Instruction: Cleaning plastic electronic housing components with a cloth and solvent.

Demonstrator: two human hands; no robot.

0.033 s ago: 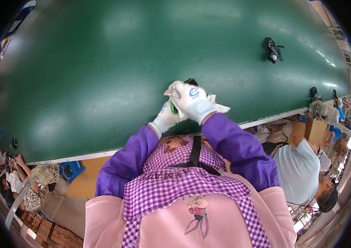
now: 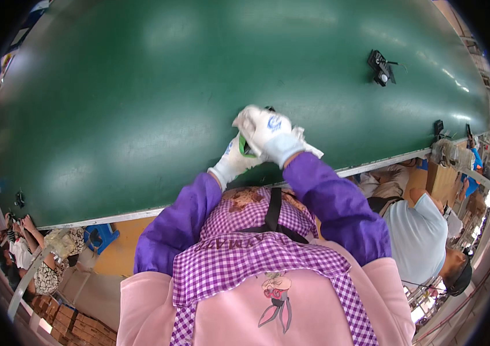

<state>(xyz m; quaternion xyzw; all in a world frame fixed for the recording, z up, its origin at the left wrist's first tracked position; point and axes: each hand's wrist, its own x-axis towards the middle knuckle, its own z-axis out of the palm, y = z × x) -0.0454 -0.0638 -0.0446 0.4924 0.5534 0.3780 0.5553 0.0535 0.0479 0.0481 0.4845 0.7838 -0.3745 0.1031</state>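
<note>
head view: two white-gloved hands meet near the table's front edge, over a small dark item (image 2: 270, 108) mostly hidden by them.

the right hand (image 2: 265, 130) is curled and bunched around a white cloth (image 2: 308, 143), whose loose end sticks out on its right side; the left hand (image 2: 233, 160) reaches in underneath, its fingers covered, so i cannot tell whether they are spread or pinching. the dark item shows only as a sliver just beyond the right hand's knuckles, above the green table (image 2: 141, 115). farther right on the table, well apart from the hands, lies a black device (image 2: 382, 68). a person in a light blue shirt (image 2: 415, 236) is at the right, and a blue stool (image 2: 102, 237) stands below the table's edge at the left.
</note>
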